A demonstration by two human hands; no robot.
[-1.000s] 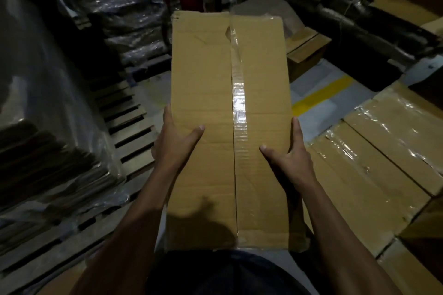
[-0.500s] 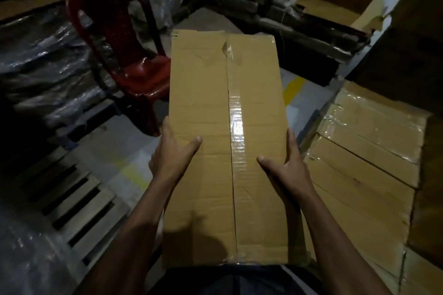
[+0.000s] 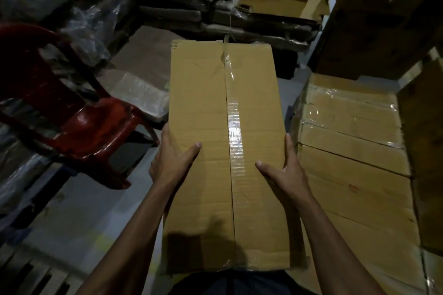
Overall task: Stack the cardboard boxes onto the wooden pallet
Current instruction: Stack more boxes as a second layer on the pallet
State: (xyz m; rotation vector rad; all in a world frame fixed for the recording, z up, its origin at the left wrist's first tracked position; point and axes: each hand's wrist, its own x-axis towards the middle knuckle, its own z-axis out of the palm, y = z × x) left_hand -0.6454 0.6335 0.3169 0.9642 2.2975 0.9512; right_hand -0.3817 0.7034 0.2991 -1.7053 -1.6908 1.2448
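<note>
The long cardboard box [image 3: 225, 151] was carried at waist height, taped shut, contents unseen; left hand [image 3: 172, 163] and right hand [image 3: 286, 172] clamped its sides, thumbs on top. Risky: it could slip or clip the red chair [image 3: 79, 127]; stacked boxes [image 3: 352, 151] lay alongside, right.

The long tan cardboard box [image 3: 225, 151] in the middle is matt, creased corrugated paperboard, sealed along its centre by a glossy strip of clear plastic tape [image 3: 233, 124]. At the left, the red plastic chair [image 3: 79, 127] shines smoothly. At the right, flat tan cardboard boxes [image 3: 354, 151] carry wrinkled glossy tape. Far left, crinkled clear plastic wrapping [image 3: 84, 21] glints.
</note>
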